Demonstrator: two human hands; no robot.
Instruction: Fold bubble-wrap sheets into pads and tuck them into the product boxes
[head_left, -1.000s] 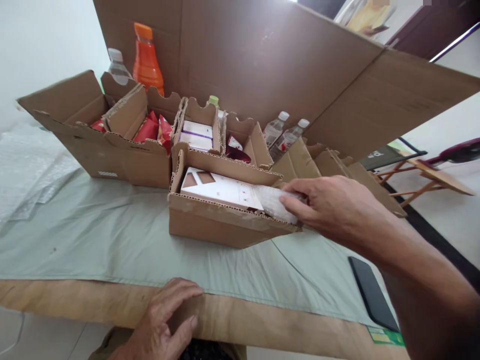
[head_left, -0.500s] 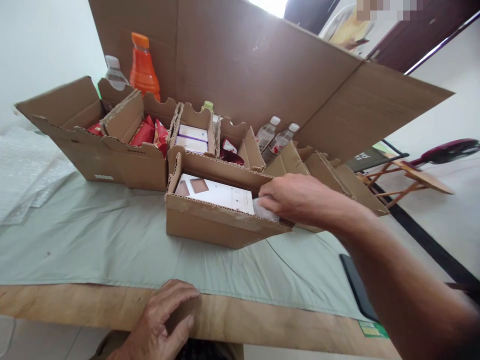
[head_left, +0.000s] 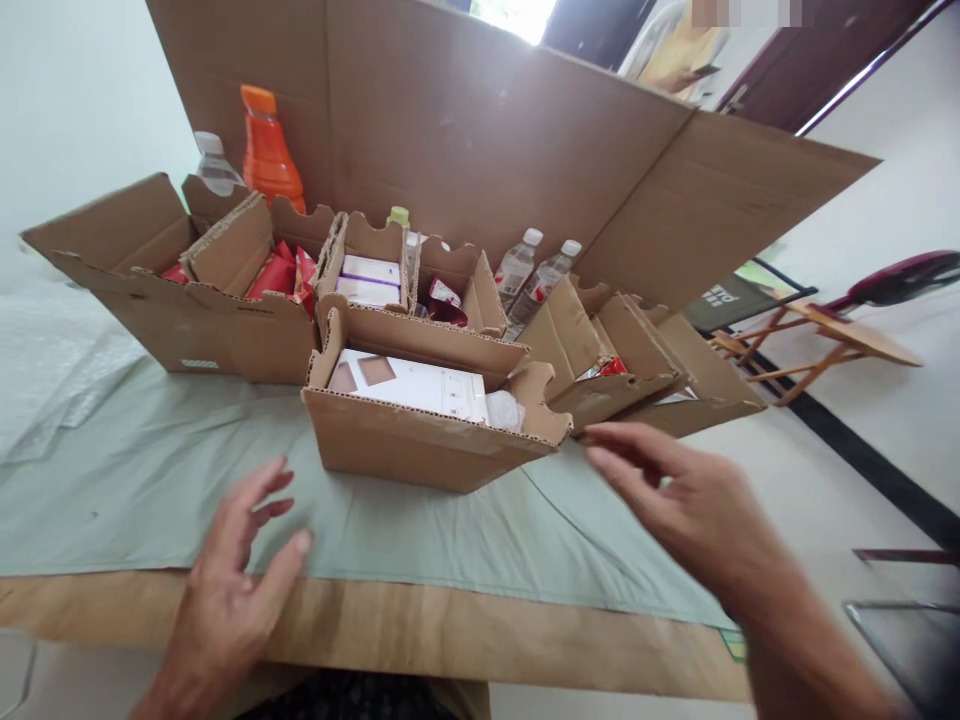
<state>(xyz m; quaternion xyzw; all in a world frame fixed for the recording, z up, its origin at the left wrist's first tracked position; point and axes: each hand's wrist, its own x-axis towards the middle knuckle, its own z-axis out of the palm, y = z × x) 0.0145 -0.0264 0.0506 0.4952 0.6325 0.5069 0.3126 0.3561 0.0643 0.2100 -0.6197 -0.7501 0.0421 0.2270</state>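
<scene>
A small open cardboard box [head_left: 420, 445] stands on the green cloth [head_left: 150, 480] in front of me. Inside it lie a white carton [head_left: 409, 385] and a crumpled clear plastic wrap [head_left: 506, 410] at its right end. My left hand [head_left: 232, 585] hovers over the table's near edge, left of the box, fingers spread and holding nothing. Just right of the box's front corner my right hand [head_left: 690, 505] floats with fingers stretched out, also holding nothing. Neither hand touches the box.
Behind stand more open cardboard boxes with red packets [head_left: 277, 275] and white-purple cartons [head_left: 367, 280]. An orange bottle [head_left: 264, 150] and clear water bottles [head_left: 536, 275] stand before a large cardboard sheet [head_left: 480, 130]. Bubble wrap [head_left: 45, 370] lies at left. A wooden folding stand [head_left: 817, 345] is at right.
My right hand has let go of the plastic wrap and drawn back out of the box. My left hand has lifted off the table edge and opened.
</scene>
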